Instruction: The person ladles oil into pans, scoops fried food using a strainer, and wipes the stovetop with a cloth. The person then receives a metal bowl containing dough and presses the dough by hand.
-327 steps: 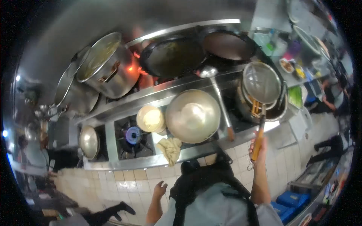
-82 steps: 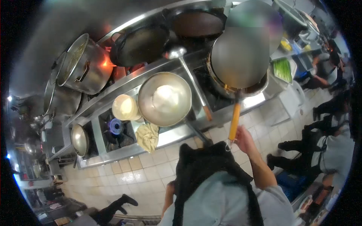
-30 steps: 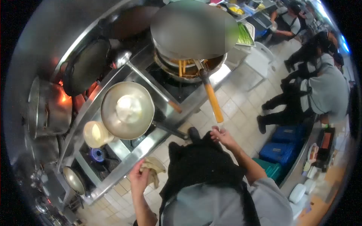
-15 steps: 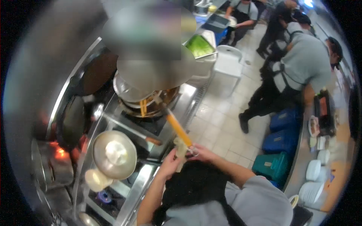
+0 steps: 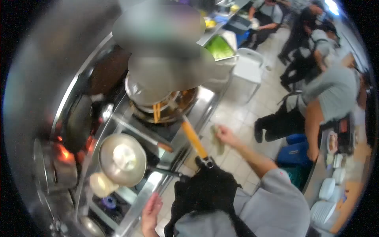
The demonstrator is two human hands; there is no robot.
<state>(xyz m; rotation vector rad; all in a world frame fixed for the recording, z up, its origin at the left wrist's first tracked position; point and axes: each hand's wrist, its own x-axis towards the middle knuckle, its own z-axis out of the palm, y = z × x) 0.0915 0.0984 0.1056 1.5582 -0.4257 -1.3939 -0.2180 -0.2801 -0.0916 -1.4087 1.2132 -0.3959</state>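
Observation:
My right hand [image 5: 227, 136] is closed on a crumpled, greenish-beige cloth [image 5: 217, 141], held out over the floor on the right. Near the stove's front edge, my left hand [image 5: 152, 208] is empty, with its fingers stretched out. Between my hands, the black handle [image 5: 167, 172] of a metal pan [image 5: 132, 173] points toward my apron. The pan rests on the stove, and its contents are blurred by glare. Ahead of me, a long orange handle [image 5: 192, 136] reaches from a wide pot [image 5: 148, 117] to my apron. Neither hand touches that handle.
A pale container [image 5: 101, 185] stands beside the pan, close to a blue burner flame [image 5: 109, 202]. Flames [image 5: 64, 153] glow at the left. A white stool [image 5: 248, 65] stands ahead. Co-workers [image 5: 331, 93] bend over the right counter, which holds stacked white dishes [image 5: 324, 211].
My hands have parted. The right moved out to the right with the cloth, away from the orange handle's end. The left let go of the cloth and dropped back toward the stove edge.

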